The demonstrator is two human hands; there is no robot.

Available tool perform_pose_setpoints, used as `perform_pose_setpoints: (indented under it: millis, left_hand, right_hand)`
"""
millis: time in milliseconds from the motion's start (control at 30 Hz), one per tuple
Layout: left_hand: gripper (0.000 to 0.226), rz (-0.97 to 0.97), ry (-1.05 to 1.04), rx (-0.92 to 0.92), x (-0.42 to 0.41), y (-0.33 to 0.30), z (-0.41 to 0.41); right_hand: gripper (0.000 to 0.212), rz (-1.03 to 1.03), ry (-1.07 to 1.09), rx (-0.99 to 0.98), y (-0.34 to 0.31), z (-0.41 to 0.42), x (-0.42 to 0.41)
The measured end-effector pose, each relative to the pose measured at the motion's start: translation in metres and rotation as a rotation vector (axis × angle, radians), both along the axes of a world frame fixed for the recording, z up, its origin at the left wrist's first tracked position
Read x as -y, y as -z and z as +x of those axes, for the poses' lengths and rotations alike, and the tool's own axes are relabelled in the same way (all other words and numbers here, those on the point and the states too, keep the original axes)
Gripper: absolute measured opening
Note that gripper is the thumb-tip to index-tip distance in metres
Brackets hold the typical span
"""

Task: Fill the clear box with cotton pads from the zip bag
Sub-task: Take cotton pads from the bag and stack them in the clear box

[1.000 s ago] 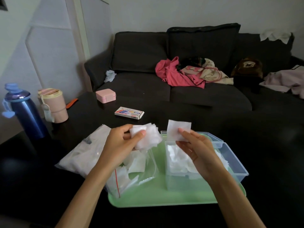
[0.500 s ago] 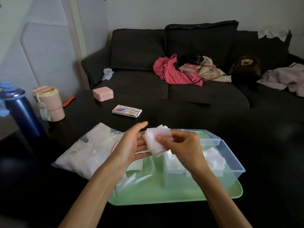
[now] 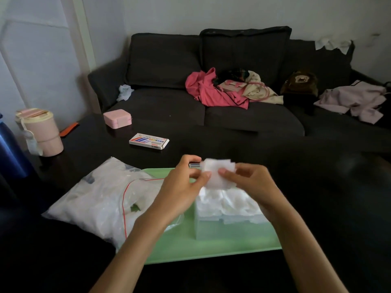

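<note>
On the dark table before a charcoal sofa, both hands, the left hand [image 3: 182,187] and right hand [image 3: 251,185], are pinching a small stack of white square cotton pads [image 3: 219,173] together just above the clear plastic box [image 3: 211,231] on the green tray [image 3: 211,248], beside the clear red-lined zip bag [image 3: 101,199], seemingly squaring it up, so lowering it into the nearly full box likely comes next.

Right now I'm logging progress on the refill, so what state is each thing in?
zip bag: open, lying flat, partly full
clear box: open, holds pads
cotton pads: stack pinched by both hands above box
left hand: holds pads
right hand: holds pads
</note>
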State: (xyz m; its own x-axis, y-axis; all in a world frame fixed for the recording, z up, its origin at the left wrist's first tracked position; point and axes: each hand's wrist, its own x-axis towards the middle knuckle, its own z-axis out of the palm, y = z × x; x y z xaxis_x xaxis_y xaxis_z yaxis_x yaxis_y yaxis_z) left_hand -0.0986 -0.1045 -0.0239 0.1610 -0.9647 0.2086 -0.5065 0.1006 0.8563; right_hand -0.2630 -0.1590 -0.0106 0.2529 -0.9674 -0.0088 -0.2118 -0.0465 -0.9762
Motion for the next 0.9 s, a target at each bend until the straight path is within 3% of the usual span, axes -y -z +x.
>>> perform_pose_setpoints:
  millis: [100,167,233,333,467,500,600,667,767,900]
  left_hand:
    - [0.023,-0.078,-0.038,0.404,0.007,0.010,0.002]
    - [0.025,-0.069,0.071,0.654,0.011,0.019,0.002]
    - [0.032,-0.028,0.158,0.788,0.013,0.027,0.001]
    - [0.036,-0.013,0.181,0.842,0.015,0.032,0.002]
    - [0.038,0.007,0.187,0.852,0.016,0.033,0.004]
    - [0.038,0.014,0.186,0.849,0.016,0.033,0.003]
    - [0.038,0.031,0.181,0.847,0.017,0.032,0.004]
    - [0.038,0.033,0.187,0.846,0.018,0.032,0.004]
    - [0.039,0.046,0.196,0.843,0.018,0.031,0.003]
    - [0.039,0.043,0.196,0.839,0.017,0.030,0.003]
  right_hand:
    - [0.005,0.064,0.243,0.154,-0.009,-0.025,0.015]
    - [0.004,0.119,0.224,0.048,-0.006,-0.041,0.026]
    - [0.006,0.204,0.111,-0.100,0.002,-0.045,0.032]
    - [0.016,0.316,0.036,-0.162,0.014,-0.037,0.037]
    - [0.028,0.336,0.096,-0.160,0.028,-0.021,0.039]
    - [0.030,0.286,0.129,-0.209,0.033,-0.017,0.038]
    - [0.030,-0.046,0.234,-0.657,0.037,-0.012,0.033]
    - [0.033,-0.282,0.258,-0.828,0.032,-0.013,0.030]
    - [0.017,-0.495,0.075,-0.837,0.026,-0.016,0.030]
    - [0.018,-0.285,-0.166,-0.784,0.031,-0.016,0.029]
